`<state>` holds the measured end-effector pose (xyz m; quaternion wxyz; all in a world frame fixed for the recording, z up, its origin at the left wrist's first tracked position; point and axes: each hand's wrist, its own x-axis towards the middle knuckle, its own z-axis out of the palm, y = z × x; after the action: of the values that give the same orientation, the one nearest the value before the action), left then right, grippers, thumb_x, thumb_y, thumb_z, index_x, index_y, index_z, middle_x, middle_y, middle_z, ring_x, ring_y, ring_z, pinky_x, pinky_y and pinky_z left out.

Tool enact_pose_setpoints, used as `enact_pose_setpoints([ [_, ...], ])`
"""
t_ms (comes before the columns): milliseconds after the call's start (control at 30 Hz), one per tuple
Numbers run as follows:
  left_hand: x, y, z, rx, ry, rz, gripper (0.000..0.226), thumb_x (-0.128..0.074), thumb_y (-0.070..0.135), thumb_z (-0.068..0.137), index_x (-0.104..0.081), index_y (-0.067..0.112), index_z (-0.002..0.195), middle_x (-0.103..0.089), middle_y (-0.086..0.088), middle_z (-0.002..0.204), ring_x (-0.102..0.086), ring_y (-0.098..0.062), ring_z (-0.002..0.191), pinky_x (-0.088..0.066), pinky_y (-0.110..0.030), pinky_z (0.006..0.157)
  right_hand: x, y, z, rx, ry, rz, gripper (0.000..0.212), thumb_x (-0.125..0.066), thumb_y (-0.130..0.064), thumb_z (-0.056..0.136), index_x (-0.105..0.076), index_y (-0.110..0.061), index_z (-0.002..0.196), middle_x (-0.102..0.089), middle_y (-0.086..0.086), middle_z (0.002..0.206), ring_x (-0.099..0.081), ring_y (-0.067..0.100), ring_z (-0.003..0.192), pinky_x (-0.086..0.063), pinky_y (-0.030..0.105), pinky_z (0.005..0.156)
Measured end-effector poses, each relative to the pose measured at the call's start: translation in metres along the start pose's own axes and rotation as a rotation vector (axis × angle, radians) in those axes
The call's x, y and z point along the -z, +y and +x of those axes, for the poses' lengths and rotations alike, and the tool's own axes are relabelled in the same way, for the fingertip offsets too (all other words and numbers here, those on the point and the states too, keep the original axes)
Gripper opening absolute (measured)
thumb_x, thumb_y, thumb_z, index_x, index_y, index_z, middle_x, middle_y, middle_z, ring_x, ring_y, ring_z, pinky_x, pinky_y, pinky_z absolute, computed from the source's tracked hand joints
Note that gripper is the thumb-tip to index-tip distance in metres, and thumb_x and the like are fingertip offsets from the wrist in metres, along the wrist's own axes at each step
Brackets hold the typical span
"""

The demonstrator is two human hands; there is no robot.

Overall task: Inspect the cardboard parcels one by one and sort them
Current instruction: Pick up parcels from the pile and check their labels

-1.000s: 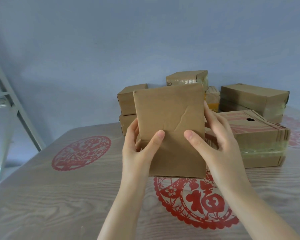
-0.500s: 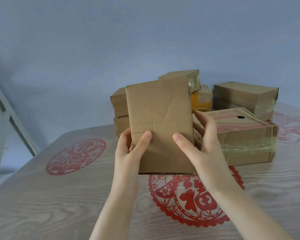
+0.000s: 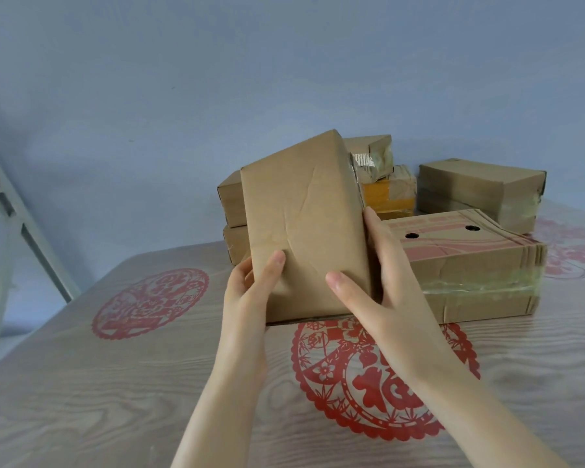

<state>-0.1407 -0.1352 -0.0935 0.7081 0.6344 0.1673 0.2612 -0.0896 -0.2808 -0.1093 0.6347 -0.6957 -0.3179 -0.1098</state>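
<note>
Wood-grain counter (image 3: pixel 81 400) stretched out beneath me, with a round red paper-cut decal (image 3: pixel 335 376) closest to my forearms. Just above it I held a flat brown parcel (image 3: pixel 304 224) upright and tilted a little to the left, its creased broad face toward me. Whether its lower edge touched the counter I could not tell. My left hand (image 3: pixel 250 295) gripped the lower left corner, thumb across the face and fingers behind. My right hand (image 3: pixel 382 288) held the lower right edge, thumb pressed on the face and fingers running up the side. Just beside that hand sat a large printed carton (image 3: pixel 470 265) with two round holes in its top and clear tape round its middle. Behind the parcel stood a stack of two plain boxes (image 3: pixel 230 211). To its right a small taped parcel (image 3: pixel 374 157) rested on a yellow-taped parcel (image 3: pixel 392 194). A long brown box (image 3: pixel 480 187) lay farthest right. A second red decal (image 3: pixel 149 302) marked the counter to the left, a pale metal frame (image 3: pixel 21 214) stood at the left edge, and a blue-grey wall (image 3: pixel 217 79) closed the back.
</note>
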Motion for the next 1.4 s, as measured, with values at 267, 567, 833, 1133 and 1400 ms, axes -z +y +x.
enact_pose_setpoints([
  [267,-0.004,-0.002,-0.002,0.006,-0.133,0.008,0.057,-0.075,0.045,0.070,-0.066,0.022,0.121,-0.077,0.008,0.107,-0.072,-0.008,0.100,-0.053,-0.026,0.085,0.007,-0.001,0.004,-0.041,0.044,0.075,0.085,-0.058,-0.058,0.080,-0.018,-0.042,0.154,-0.028,-0.032,0.152,-0.027,-0.014,0.138,-0.032,0.032,0.118],
  [567,0.004,-0.001,0.002,-0.012,-0.115,-0.068,0.058,-0.068,0.046,0.067,-0.068,0.019,0.119,-0.077,0.004,0.100,-0.072,-0.006,0.084,-0.052,-0.019,0.069,0.008,0.002,0.005,0.019,-0.105,-0.073,0.100,-0.064,-0.068,0.074,-0.007,-0.047,0.154,-0.007,-0.036,0.158,-0.005,-0.014,0.145,-0.019,0.042,0.124],
  [833,0.006,-0.002,0.002,-0.131,-0.206,0.075,0.080,-0.079,0.056,0.060,-0.061,0.023,0.131,-0.074,0.005,0.119,-0.068,-0.012,0.113,-0.049,-0.034,0.100,0.010,0.008,0.011,-0.002,-0.096,-0.061,0.113,-0.070,-0.069,0.071,-0.002,-0.041,0.157,-0.010,-0.028,0.162,-0.011,-0.006,0.148,-0.024,0.044,0.123],
  [1133,0.009,0.000,0.004,-0.224,-0.250,0.109,0.083,-0.079,0.053,0.058,-0.059,0.024,0.133,-0.074,0.009,0.118,-0.068,-0.007,0.112,-0.055,-0.017,0.083,0.008,0.014,0.013,0.009,0.007,-0.055,0.109,-0.064,-0.079,0.067,-0.015,-0.040,0.157,-0.028,-0.025,0.158,-0.027,-0.004,0.144,-0.035,0.041,0.118],
  [1400,0.008,0.000,0.005,-0.313,-0.213,0.119,0.087,-0.084,0.046,0.062,-0.054,0.021,0.140,-0.071,0.005,0.124,-0.067,-0.009,0.114,-0.057,-0.021,0.087,0.010,0.010,0.010,-0.067,0.020,0.001,0.091,-0.063,-0.081,0.069,-0.036,-0.043,0.147,-0.056,-0.035,0.126,-0.049,-0.015,0.119,-0.050,0.019,0.099],
])
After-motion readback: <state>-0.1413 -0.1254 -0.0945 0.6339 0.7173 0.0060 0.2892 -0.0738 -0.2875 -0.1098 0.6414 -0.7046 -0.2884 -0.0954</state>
